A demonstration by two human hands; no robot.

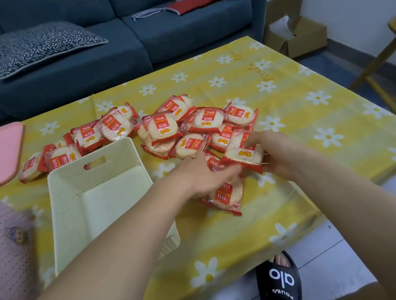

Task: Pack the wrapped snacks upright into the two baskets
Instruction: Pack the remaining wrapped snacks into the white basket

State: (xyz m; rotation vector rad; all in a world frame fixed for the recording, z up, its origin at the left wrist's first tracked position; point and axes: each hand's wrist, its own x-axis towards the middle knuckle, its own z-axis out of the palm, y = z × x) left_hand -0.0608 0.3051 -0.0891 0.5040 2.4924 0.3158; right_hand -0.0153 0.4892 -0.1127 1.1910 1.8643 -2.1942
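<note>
Beside the cream basket (100, 190), both hands — left hand (205, 174), right hand (273, 154) — apparently pinch wrapped snacks (244, 155); light, slippery, brittle — grip edges.

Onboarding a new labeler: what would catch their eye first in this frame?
First, the heap of red-and-white wrapped rice crackers on the yellow daisy tablecloth, at mid-table. Both hands are in its near edge: the right hand grips a cracker pack, and the left hand rests on packs beside it. To the left, a cream basket stands empty, and a pink basket at the frame edge already holds packs.
</note>
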